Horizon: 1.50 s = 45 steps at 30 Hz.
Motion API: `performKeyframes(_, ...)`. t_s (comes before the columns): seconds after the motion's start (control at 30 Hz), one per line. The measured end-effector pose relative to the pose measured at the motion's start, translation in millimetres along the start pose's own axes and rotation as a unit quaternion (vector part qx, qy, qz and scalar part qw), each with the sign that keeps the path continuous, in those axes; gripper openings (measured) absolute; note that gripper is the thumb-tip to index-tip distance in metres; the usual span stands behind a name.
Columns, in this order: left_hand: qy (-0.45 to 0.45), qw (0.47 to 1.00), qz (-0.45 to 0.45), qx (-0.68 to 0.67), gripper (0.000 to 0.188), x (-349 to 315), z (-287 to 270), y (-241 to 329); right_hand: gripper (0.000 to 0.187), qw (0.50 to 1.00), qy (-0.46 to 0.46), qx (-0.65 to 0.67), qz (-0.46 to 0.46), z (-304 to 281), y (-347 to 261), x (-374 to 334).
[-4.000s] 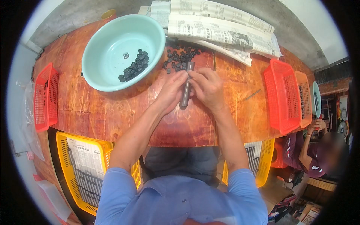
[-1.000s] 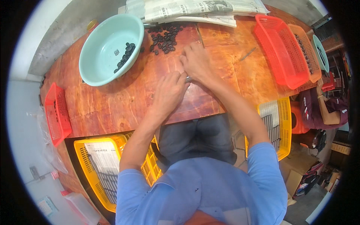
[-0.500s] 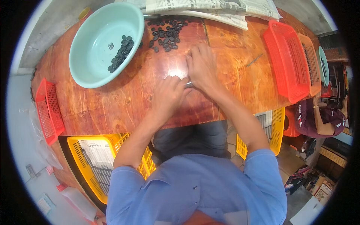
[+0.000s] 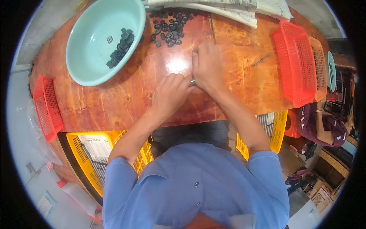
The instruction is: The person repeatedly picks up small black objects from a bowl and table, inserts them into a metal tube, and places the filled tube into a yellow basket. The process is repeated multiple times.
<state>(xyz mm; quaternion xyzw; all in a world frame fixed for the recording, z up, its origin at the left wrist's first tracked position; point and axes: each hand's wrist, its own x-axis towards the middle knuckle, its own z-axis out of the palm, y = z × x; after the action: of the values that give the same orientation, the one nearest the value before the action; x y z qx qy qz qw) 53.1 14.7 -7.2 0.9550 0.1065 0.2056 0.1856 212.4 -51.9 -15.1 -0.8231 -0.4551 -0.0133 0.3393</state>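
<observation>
In the head view, white lettering marks the dark maroon shirt of a co-worker [image 4: 331, 128] at the right. Dense print covers the newspaper sheets [image 4: 272, 9] along the top edge and the newspaper [image 4: 97, 147] inside the yellow crate [image 4: 77, 152] at lower left. A paper notice [image 4: 45, 204] on the left wall bears fine marks too small to make out, and a small dark-and-white square mark [image 4: 109, 39] sits inside the pale green basin [image 4: 85, 61].

A shiny grey metal rod [image 4: 192, 83] shows only as a short piece between the hands, above the counter [image 4: 122, 103] near its front edge. The left hand [image 4: 169, 93] is curled closed around it; the rod's visible piece reaches the wrist side of the right hand [image 4: 207, 66]. That hand is bent inward, slightly blurred; whether it grips anything cannot be told. Black oval pieces [image 4: 171, 28] lie beyond both, beside the basin.
</observation>
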Motion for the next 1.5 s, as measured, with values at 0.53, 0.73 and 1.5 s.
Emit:
performKeyframes(0.53, -0.006, 1.0, -0.018, -0.016, 0.03, 16, -14, 7, 0.015, 1.0, -0.007, 0.018, -0.007, 6, 7, 8)
performKeyframes(0.73, -0.008, 1.0, -0.014, -0.019, 0.032, 10, -8, 6, 0.016, 1.0, -0.024, -0.002, 0.002, 2, 2, 4)
performKeyframes(1.5, 0.051, 0.593, -0.379, -0.709, 0.051, -23, -31, -2, 0.051, 0.696, -0.08, 0.713, -0.027, -127, -35, -4)
